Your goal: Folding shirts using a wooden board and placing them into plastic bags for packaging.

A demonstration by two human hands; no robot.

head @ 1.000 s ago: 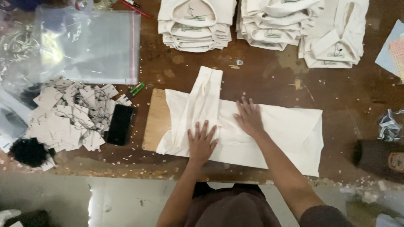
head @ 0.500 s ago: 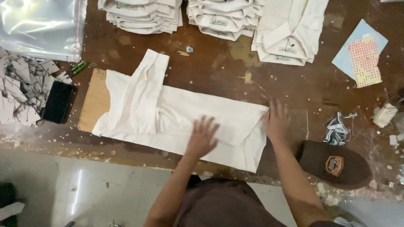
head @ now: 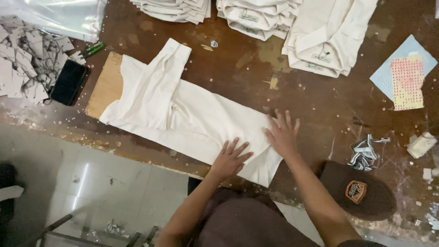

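A cream shirt (head: pixel 183 114) lies folded lengthwise across the brown worktable (head: pixel 238 68), one sleeve folded up toward the far side. Its far-left end rests on a piece of cardboard (head: pixel 106 84). My left hand (head: pixel 230 158) lies flat, fingers spread, on the shirt's near right end. My right hand (head: pixel 282 132) presses flat at the shirt's right edge, partly on the table. Neither hand grips anything.
Stacks of folded cream shirts (head: pixel 260 16) line the far edge. A black phone (head: pixel 68 82), paper tags (head: pixel 23 64) and a clear plastic bag (head: pixel 55 13) sit at the left. A brown cap (head: pixel 359 190), crumpled labels (head: pixel 366 151) and a blue sheet (head: pixel 402 73) lie right.
Both hands slid from the shirt's middle toward its right end, smoothing it. The view shifted, so the shirt now sits further left in the frame.
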